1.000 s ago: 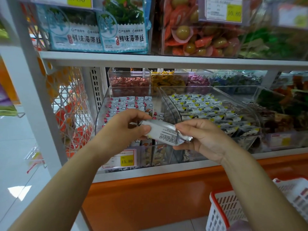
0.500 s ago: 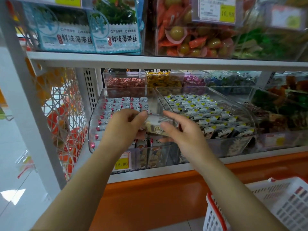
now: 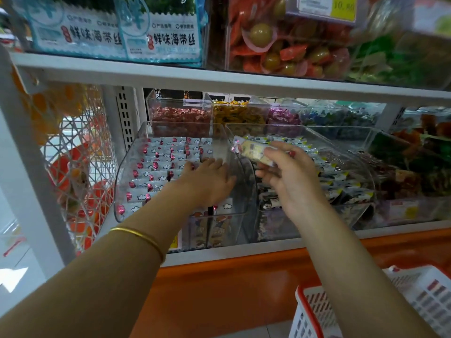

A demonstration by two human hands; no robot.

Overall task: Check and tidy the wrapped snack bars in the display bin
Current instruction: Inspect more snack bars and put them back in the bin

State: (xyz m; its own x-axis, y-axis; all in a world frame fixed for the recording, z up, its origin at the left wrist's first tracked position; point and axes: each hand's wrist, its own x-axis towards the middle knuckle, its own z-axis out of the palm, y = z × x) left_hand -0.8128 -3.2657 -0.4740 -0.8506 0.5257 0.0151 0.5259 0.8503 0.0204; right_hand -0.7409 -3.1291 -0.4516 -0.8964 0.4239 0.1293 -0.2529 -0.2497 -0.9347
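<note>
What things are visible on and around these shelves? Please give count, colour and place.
snack bar: one, pale wrapper, above the front bins
left bin: one, clear, holds white bars with pink ends
right bin: one, clear, white-yellow-black bars
seaweed packs: two, blue-white, top shelf left
rear bins: at least three, clear, behind
basket: one, white with red rim, bottom right
bangle: one, gold, left wrist
left hand: one, flat on bars in left bin
right hand: one, pinches the snack bar
</note>
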